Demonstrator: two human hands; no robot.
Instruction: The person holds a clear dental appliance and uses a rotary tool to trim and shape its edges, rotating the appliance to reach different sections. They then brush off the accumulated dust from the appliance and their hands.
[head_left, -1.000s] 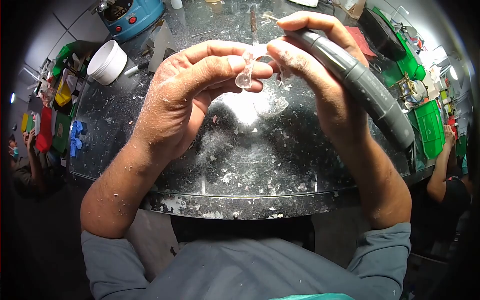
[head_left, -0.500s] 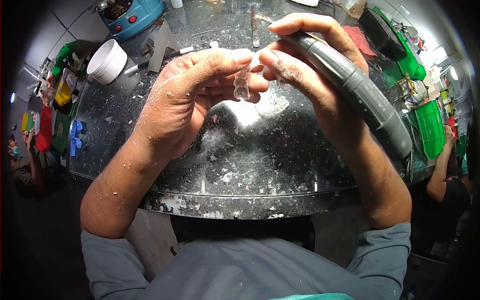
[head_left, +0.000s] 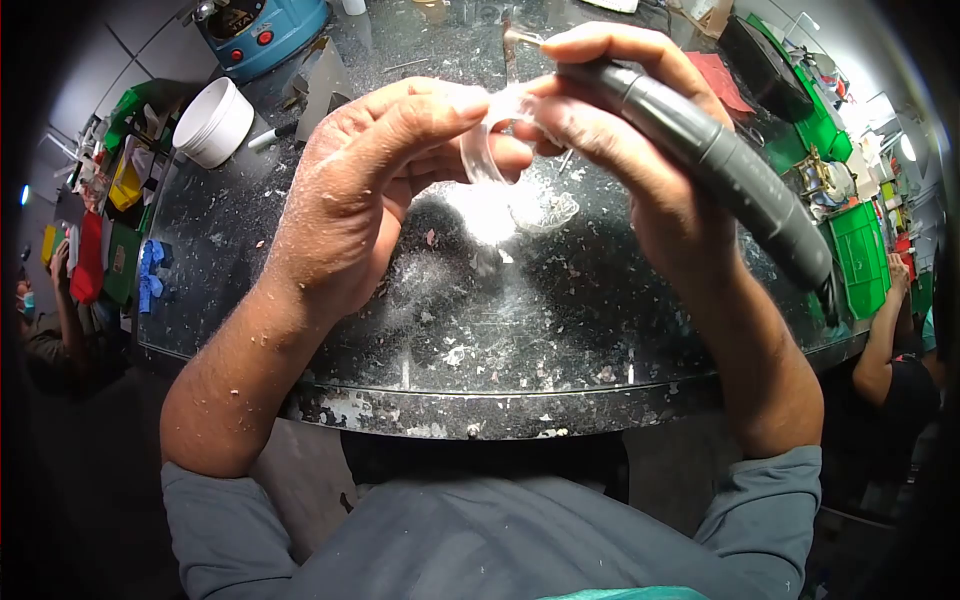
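A clear plastic dental aligner [head_left: 479, 157] is pinched between the thumb and fingers of my left hand [head_left: 370, 165], which is dusted with white powder. My right hand [head_left: 650, 150] is wrapped round a dark grey rotary handpiece [head_left: 715, 150], its tip end pointing up and left and its cord end down and right. The fingertips of both hands meet around the aligner's upper part, so contact there is partly hidden. Below them, another clear plastic piece [head_left: 548, 208] lies on the dark table [head_left: 490, 340] in a bright patch of light.
White dust and scraps cover the table. To the left stand a white tub [head_left: 214, 123], a blue machine [head_left: 255, 35] and a marker [head_left: 272, 136]. Green bins [head_left: 862, 255] and a red sheet [head_left: 718, 80] are at the right. Other people's arms show at both edges.
The aligner has turned in my left fingers, showing a smoother curved side. My right hand and the handpiece have shifted slightly, the cord end moving right.
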